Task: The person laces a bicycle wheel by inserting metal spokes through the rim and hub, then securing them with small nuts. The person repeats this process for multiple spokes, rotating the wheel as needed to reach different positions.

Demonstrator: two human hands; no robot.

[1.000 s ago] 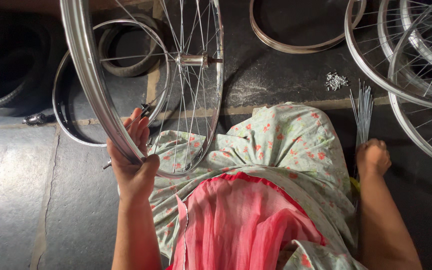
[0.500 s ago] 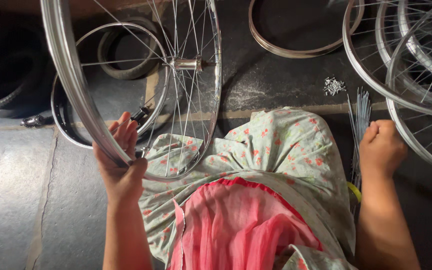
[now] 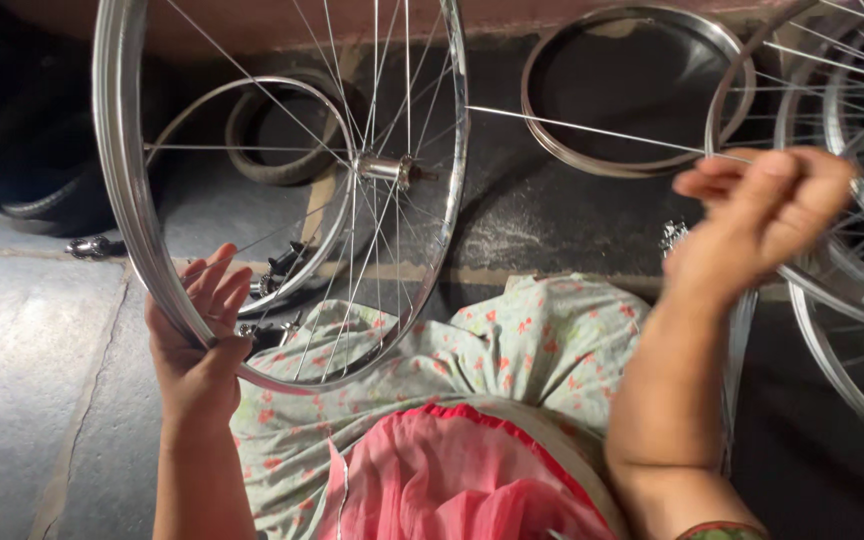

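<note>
Head view: right hand (image 3: pixel 762 215) (formerly lowered) now lifts spoke (image 3: pixel 592 130) toward wheel (image 3: pixel 122 180).

Silver wheel rim (image 3: pixel 117 190); pale green floral garment (image 3: pixel 512 350); pink cloth (image 3: pixel 452 470).

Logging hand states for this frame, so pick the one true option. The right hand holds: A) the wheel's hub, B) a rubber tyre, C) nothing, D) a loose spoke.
D: the right hand is raised and pinches a thin loose spoke that points toward the wheel rim, which the left hand steadies.
</note>
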